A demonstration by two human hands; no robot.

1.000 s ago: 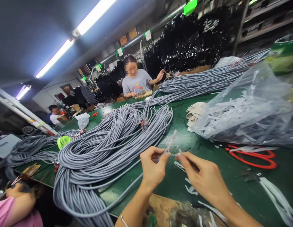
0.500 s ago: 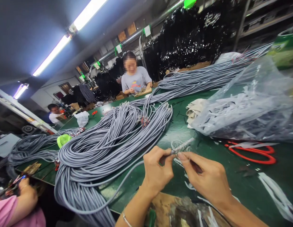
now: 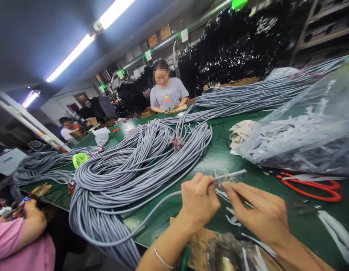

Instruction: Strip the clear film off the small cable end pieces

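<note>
My left hand (image 3: pixel 198 203) is closed around the end of one grey cable (image 3: pixel 160 201) that runs off to the left toward the big cable heap. A thin white strip (image 3: pixel 232 174) and frayed fibres stick out from the cable end beyond my fingers. My right hand (image 3: pixel 261 212) sits just to the right, fingers pinched at the cable tip next to the white strip. Both hands hover low over the green table (image 3: pixel 216 160).
A large heap of grey cables (image 3: pixel 129 169) covers the table's left and middle. A clear bag of white strips (image 3: pixel 307 135) lies at the right, red scissors (image 3: pixel 315 186) beside it. A person in grey (image 3: pixel 167 92) sits across. A pink sleeve (image 3: pixel 19 244) is at lower left.
The white strip has swung from pointing up to lying nearly level toward the right. My hands moved slightly right and closer together. The person across lowered a raised arm.
</note>
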